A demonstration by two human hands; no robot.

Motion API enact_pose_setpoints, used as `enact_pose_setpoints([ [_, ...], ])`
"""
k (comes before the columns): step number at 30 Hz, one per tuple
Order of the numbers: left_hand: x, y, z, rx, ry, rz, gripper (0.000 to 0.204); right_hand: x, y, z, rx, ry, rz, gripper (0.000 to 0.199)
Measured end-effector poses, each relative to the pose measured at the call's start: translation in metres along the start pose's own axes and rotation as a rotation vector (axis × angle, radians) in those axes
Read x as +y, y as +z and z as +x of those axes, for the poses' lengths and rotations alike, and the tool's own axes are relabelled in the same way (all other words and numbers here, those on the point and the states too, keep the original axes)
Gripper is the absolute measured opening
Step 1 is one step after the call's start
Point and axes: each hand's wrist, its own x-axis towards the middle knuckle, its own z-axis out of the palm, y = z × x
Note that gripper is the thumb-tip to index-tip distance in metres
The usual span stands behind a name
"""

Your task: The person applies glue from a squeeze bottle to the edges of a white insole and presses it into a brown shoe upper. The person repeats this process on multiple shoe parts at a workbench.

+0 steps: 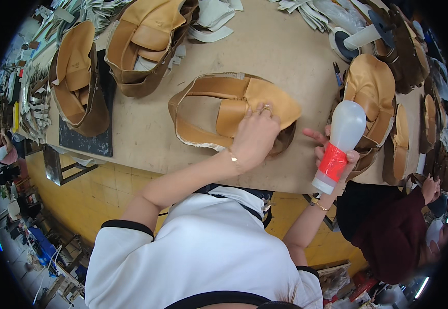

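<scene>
Nearest: white short-sleeved T-shirt with black trim [198,247], worn by the person at the bench. Beyond its near edge, mid-surface, lies a brown shoe upper with tan leather lining and a pale ragged rim [231,116], opening upward. Left hand [257,136] sits on its right part, fingers bunched together, tips down on the tan lining; pinching or only pressing, cannot tell. Right hand [352,157], just right of the upper, has fingers wrapped around a translucent plastic bottle with red tape [348,123]; index finger sticks out leftward. Bottle tilted, rounded end far, narrower end near.

Outward, all on the beige work surface [286,51]: beyond the bottle, a stack of similar brown-and-tan uppers [371,77], small dark cutters [337,74] beside it. Far right, white spool with dark flanges [363,37]. Far left, nested tan-lined uppers [152,31]; left of those, a single upper [74,56] partly over a black flat slab [87,143]. Near right, co-worker in a maroon sleeve [389,232].
</scene>
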Motion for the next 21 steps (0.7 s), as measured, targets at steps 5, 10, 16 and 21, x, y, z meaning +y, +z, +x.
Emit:
enact_pose_setpoints([
  [5,-0.021,-0.018,-0.028,0.044,-0.337,-0.781,0.029,0.007,0.013,0.026,-0.181,0.092,-0.012,0.063],
  [10,-0.027,-0.019,-0.05,0.14,-0.653,-1.211,0.035,0.035,0.031,0.062,-0.173,0.183,0.109,0.058],
  [16,-0.046,-0.031,-0.045,0.551,-0.443,-1.167,0.035,0.068,0.019,0.062,0.245,0.125,-0.101,0.051],
  [21,-0.056,-0.058,-0.011,0.433,-0.226,-1.152,0.033,0.068,0.002,0.037,0.26,-0.041,0.054,0.052],
])
